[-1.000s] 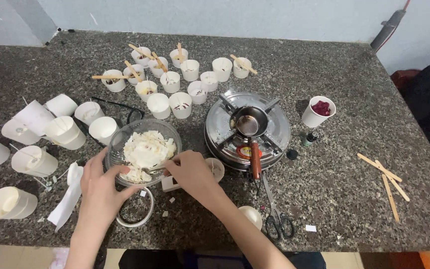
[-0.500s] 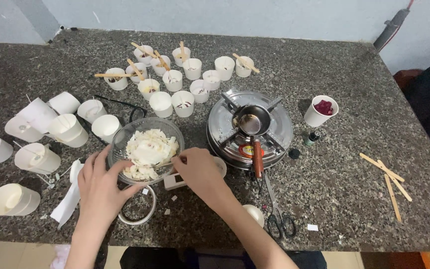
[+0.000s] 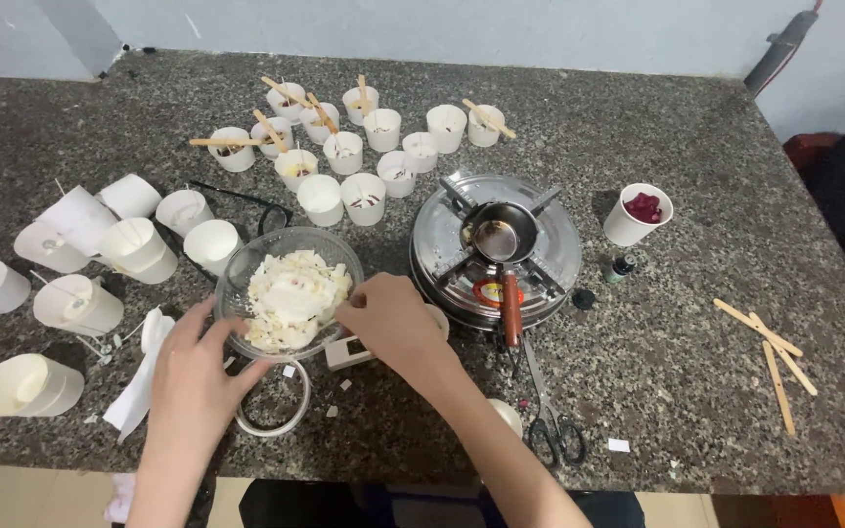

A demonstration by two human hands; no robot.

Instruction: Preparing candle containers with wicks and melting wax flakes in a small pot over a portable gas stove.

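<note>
Left hand still cupping the glass bowl; right hand, fingers pinched, now lifting at its rim beside the stove.

Speckled granite table (dark) against pale blue wall.

bowl left of stove, cups behind

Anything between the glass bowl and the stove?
Head view: the right hand at the glass bowl rim fills most of it; only bare countertop beyond toward the stove.
</note>
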